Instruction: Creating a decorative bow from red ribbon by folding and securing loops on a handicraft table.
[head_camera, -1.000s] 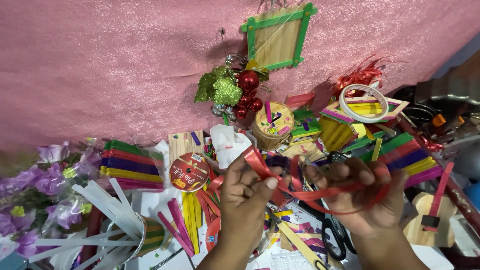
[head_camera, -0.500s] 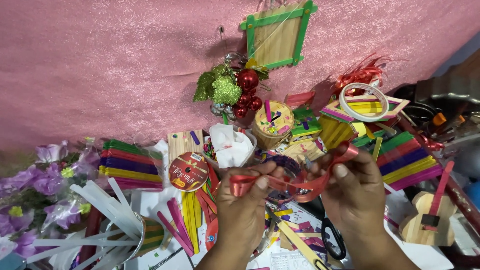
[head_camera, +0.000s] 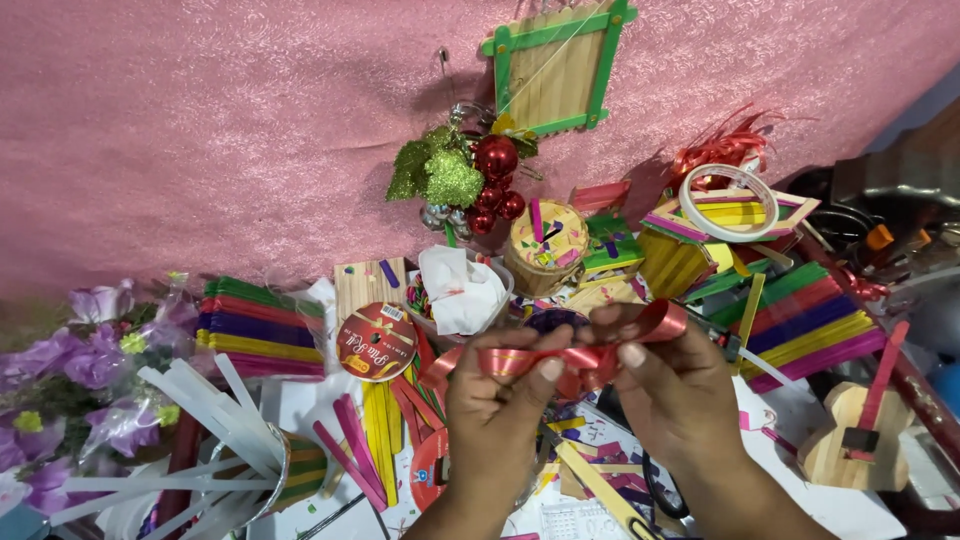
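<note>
My left hand (head_camera: 495, 410) and my right hand (head_camera: 672, 395) meet over the middle of a cluttered craft table. Both pinch a shiny red ribbon (head_camera: 575, 355) folded into loops between the thumbs and fingertips. One loop of the ribbon sticks up past my right fingers and a tail runs left past my left thumb. A red ribbon spool (head_camera: 377, 341) lies just left of my left hand. Coloured craft sticks (head_camera: 372, 440) lie beneath my left wrist.
A pink glittery cloth (head_camera: 200, 130) hangs behind with a stick frame (head_camera: 556, 65) and a green-and-red ornament (head_camera: 465, 178). Stacks of coloured sticks (head_camera: 255, 328) and purple flowers (head_camera: 70, 390) lie left; a tape ring (head_camera: 728, 203), stick crafts (head_camera: 800, 320) and a small wooden guitar (head_camera: 855, 445) lie right.
My hands have drawn closer together. The ribbon, stretched wide between them a second ago, is now gathered into small loops pinched at the centre.
</note>
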